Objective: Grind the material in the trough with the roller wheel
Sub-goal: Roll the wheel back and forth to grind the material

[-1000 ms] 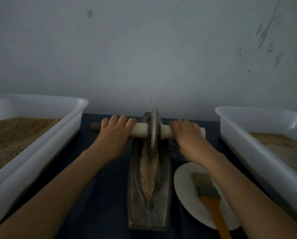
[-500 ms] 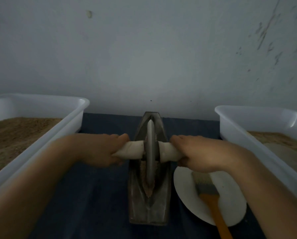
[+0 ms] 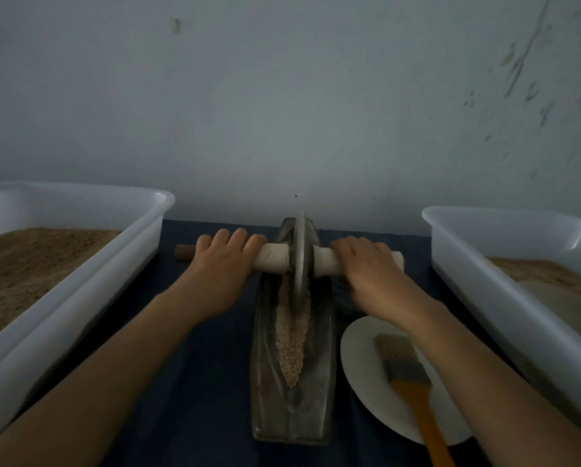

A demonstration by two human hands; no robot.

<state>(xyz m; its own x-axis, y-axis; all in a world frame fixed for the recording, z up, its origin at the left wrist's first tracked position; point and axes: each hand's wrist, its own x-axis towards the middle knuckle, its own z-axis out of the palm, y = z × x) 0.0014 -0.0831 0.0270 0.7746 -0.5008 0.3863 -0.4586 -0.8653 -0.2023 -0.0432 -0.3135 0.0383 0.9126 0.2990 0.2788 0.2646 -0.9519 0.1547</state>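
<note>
A long metal trough [image 3: 326, 382] lies lengthwise on the dark cloth, with a strip of pale grainy material [image 3: 291, 335] along its groove. The metal roller wheel [image 3: 300, 254] stands upright at the trough's far end. Its axle handle [image 3: 272, 259] sticks out on both sides, white near the wheel and brown at the left tip. My left hand [image 3: 220, 267] grips the left side of the handle, fingers over the top. My right hand [image 3: 371, 267] grips the right side the same way.
A white tub [image 3: 80, 284] with brown granules stands on the left, another white tub [image 3: 484, 281] on the right. A white plate [image 3: 363, 365] beside the trough carries a brush [image 3: 413, 389] with an orange handle. A grey wall rises right behind the table.
The wheel was pulled toward me to the trough's middle half a second ago; now it is rolled back to the far end, and both arms are stretched out again.
</note>
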